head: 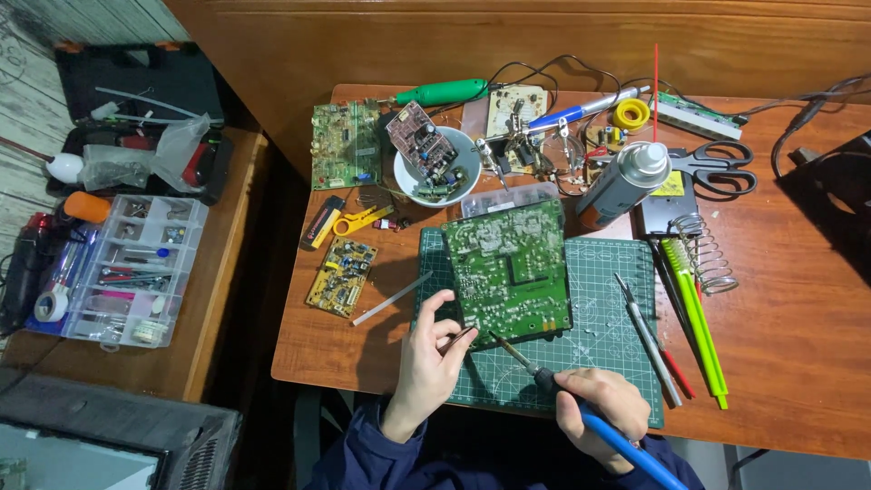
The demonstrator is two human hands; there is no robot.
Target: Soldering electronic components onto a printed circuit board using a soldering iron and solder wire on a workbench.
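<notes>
A large green circuit board (510, 270) lies solder side up on a green cutting mat (606, 313). My left hand (426, 358) pinches metal tweezers (456, 340) whose tip meets the board's near left edge. My right hand (601, 410) grips a blue-handled soldering iron (544, 377), and its tip points at the board's near edge close to the tweezers.
Behind the board stand a white bowl (413, 177) with a small board in it, a spray can (624, 184), scissors (721, 168), a coil iron stand (706, 254) and further boards (345, 145). Green and red tools (694, 318) lie right of the mat. A clear parts box (136, 268) sits on the left table.
</notes>
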